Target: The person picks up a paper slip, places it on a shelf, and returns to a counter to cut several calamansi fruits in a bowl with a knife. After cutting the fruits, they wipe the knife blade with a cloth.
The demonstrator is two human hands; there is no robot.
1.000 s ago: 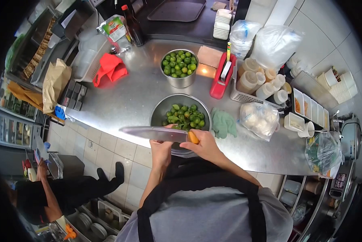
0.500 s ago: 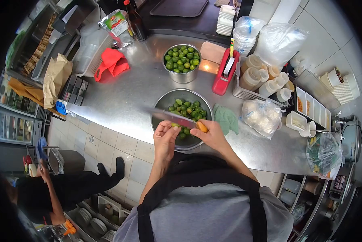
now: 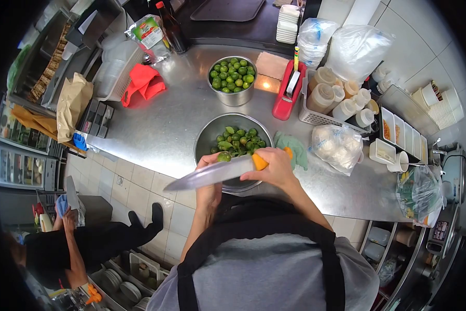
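Observation:
My right hand [image 3: 275, 168] grips the orange handle of a kitchen knife [image 3: 204, 176]. The broad blade points left and passes in front of my left hand [image 3: 209, 197], hiding part of its fingers. At the fingertips of that hand, just above the blade, is a green lime [image 3: 224, 156]. Both hands are over the near side of a steel mixing bowl [image 3: 198, 136] on the counter. Inside it lie small green limes [image 3: 237, 139], some apparently cut. Behind the bowl stands a steel pot [image 3: 233, 97] heaped with whole limes [image 3: 233, 73].
Right of the bowl lie a green cloth [image 3: 290, 150] and a bag of white items [image 3: 336, 147]. A red tape dispenser [image 3: 284, 101] and a basket of squeeze bottles [image 3: 316, 116] stand behind. At left, a co-worker [image 3: 51, 254] holds a blade and blue cloth.
The knife has swung down and toward me, its blade now lying across my left hand. A round lime now shows at my left fingertips. The co-worker's blade has come into view.

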